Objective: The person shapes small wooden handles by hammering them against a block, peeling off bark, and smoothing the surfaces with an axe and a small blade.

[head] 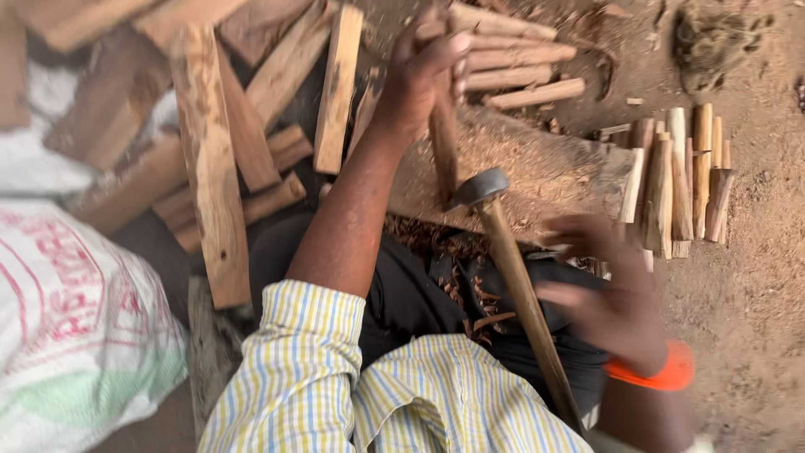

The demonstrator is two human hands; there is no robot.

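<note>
Two hands: both belong to one person who sits low and looks down at a wood block.
Left hand [419, 71]: its grip is closed around a stick [443, 138]. It holds the stick standing up on the block, so the stick stays put.
Stick: brown and thin, its top in the left hand, its bottom end on the block, near the hammer head.
Right hand [608, 306]: it is blurry. It is by the hammer handle, low and to the right. I cannot tell if its grip is closed on the handle or loose. An orange band [662, 373] is on the wrist.
Hammer [511, 277]: long wood handle, dark round head. The head is just beside the stick's bottom end.
Block [545, 172]: a flat, worn piece of wood on the floor in front of the knees. It has wood dust on it. It gives a hard place to work on.
Lap [457, 289]: dark cloth with brown shavings on it, right under the block's edge.
Cut sticks [679, 180]: a neat row, standing side by side, right of the block. More sticks [511, 59] lie in a pile behind the block.
Planks [210, 151]: big rough pieces, piled on the left, well apart from the neat row.
Sack [75, 327]: white woven bag at lower left, with red print and a green patch. It looks soft and full.
Floor [746, 294]: bare brown dirt.
</note>
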